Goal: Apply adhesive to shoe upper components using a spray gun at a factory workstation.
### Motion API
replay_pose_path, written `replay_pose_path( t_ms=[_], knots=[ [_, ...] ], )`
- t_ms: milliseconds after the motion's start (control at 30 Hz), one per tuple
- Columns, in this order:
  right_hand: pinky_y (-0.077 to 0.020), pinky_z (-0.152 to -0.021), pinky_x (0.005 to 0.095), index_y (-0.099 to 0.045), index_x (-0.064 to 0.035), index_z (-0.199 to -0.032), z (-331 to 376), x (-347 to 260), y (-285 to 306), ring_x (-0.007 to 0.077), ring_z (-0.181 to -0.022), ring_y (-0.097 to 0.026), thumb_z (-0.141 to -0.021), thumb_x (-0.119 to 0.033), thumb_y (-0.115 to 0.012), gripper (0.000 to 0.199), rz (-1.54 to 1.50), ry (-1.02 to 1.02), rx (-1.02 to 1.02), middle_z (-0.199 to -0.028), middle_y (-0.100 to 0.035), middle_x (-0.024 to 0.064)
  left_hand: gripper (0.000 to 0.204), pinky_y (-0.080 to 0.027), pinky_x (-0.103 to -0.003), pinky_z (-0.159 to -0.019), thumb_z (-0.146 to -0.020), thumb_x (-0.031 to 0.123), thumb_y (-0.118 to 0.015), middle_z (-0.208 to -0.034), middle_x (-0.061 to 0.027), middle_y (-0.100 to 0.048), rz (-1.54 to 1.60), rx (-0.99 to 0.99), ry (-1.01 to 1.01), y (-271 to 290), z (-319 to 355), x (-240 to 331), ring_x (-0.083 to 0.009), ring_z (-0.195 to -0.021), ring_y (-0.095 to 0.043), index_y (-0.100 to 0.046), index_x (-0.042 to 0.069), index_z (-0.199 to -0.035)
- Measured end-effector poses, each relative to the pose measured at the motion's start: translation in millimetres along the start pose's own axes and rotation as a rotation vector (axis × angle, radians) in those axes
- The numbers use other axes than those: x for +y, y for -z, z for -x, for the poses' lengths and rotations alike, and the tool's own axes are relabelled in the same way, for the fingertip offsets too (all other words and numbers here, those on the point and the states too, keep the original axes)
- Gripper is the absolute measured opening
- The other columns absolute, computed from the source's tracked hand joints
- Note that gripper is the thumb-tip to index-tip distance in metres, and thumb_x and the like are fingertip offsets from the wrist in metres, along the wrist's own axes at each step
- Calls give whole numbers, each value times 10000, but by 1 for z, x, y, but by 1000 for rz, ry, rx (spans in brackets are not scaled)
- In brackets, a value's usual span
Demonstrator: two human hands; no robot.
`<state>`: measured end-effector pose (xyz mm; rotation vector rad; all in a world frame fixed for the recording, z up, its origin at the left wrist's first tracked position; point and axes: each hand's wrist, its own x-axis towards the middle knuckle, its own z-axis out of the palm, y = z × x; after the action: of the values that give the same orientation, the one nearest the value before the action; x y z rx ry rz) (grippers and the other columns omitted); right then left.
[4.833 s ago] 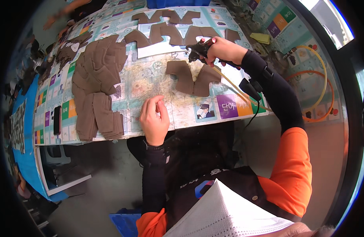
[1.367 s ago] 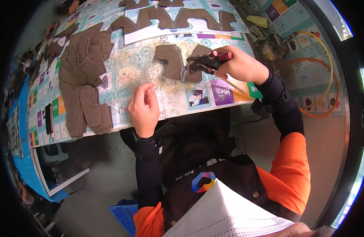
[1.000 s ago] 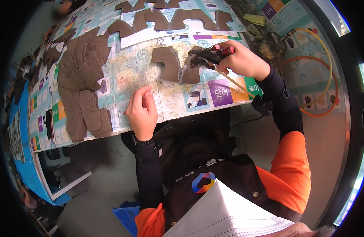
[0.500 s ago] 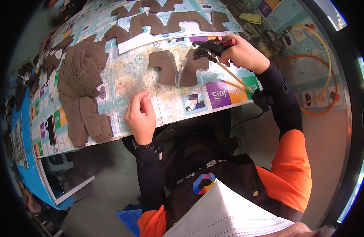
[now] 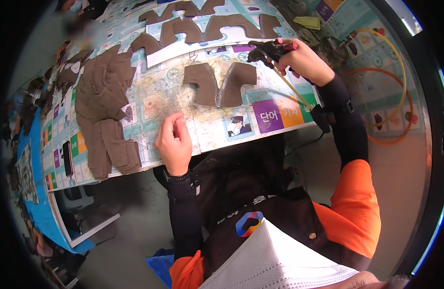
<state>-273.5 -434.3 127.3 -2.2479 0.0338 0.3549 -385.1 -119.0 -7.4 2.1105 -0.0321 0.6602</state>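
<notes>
Head view gives me lettering on purple, orange and green blocks point(image 5: 281, 115) of the table cover point(image 5: 210, 144) and on the dark apron point(image 5: 287, 214). The right hand point(image 5: 305, 61) grips 1 black spray gun point(image 5: 267, 51), nozzle end left, long axis roughly left-right, above that cover beyond a brown piece point(image 5: 234, 86) whose V-notch opens away from the person. Well apart, the left hand point(image 5: 174, 145) lies half-curled at the near edge; I cannot tell if it holds anything.
</notes>
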Motion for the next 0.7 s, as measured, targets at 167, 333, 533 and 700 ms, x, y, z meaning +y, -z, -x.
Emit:
replay_pose_path(
  t_ms=[167, 333, 533, 700],
  knots=[
    [-481, -743, 439, -558, 22, -1039, 34, 38, -5, 427, -825, -588, -824, -55, -663, 251, 310, 367, 232, -888, -610, 238, 118, -482, -352, -624, -910, 44, -588, -814, -93, -642, -41, 49, -20, 2, -4, 3, -231, -678, -605, -676, 45, -989],
    [-477, -862, 479, -470, 29, -1150, 62, 103, -15, 446, -1033, -534, -700, 93, -567, 464, 659, 325, 473, -1054, -553, 217, 121, -476, -398, -770, -902, 108, -630, -879, -96, -629, -244, -9, -155, 0, -10, 16, -300, -842, -594, -700, 46, -979],
    [-444, -950, 476, -466, 10, -1256, 83, 141, -11, 420, -1142, -492, -680, 61, -569, 588, 672, 250, 485, -1159, -515, 211, 296, -496, -428, -768, -922, 254, -661, -861, -173, -656, -391, -333, -112, -8, -34, 42, -351, -835, -639, -701, -27, -1004],
    [-435, -978, 435, -552, -24, -1208, 91, 131, -20, 388, -1135, -512, -667, 63, -548, 548, 497, 410, 758, -1178, -529, 188, 281, -529, -398, -645, -915, 252, -673, -740, -158, -690, -383, -409, -44, -24, -68, 72, -309, -710, -699, -671, -26, -956]
  ],
)
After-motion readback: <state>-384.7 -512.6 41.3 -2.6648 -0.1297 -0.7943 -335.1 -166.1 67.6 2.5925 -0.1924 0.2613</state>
